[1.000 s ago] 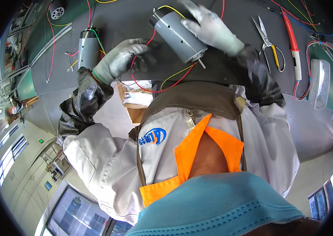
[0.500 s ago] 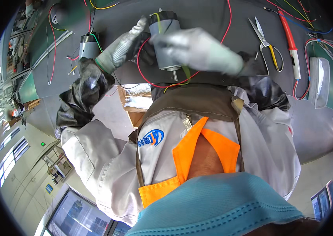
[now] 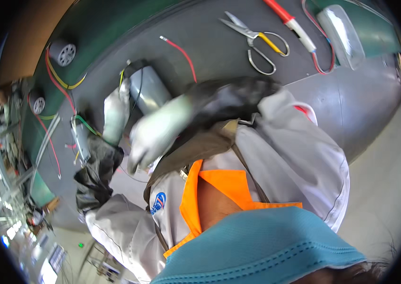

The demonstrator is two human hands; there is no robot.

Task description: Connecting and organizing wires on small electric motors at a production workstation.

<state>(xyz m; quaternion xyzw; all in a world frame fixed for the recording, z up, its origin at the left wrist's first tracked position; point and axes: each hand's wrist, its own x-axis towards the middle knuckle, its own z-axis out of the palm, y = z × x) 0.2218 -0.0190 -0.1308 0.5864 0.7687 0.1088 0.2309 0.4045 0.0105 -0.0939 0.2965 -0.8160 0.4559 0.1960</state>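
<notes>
Grey-cased, the motor (image 3: 151,89) is lying on the bench (image 3: 217,57), the left hand (image 3: 116,113) beside its wired end, the blurred right hand (image 3: 157,132) near its other end; whether either is gripping, you cannot tell. Careful handling is probably requiring an unsnagged yellow lead (image 3: 122,76); scissors (image 3: 269,43) are lying rightward, a black sleeve (image 3: 231,97) obscuring the near edge.

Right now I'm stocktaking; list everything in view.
Large motor: one, grey, by hands
Second motor: one, grey, left
Vented cylinders: two, grey, far left
Scissors: one, silver-yellow, upper right
Tool: one, red-white, beside scissors
Box: one, clear, upper right
Wires: several, mostly red, bench
Bench: one, grey-green, beneath
Mask: one, blue, bottom
Apron: one, brown, torso
Jacket: one, grey, torso
Sleeves: two, black, forearms
Left hand: one, white-gloved, between motors
Right hand: one, white-gloved, near apron
</notes>
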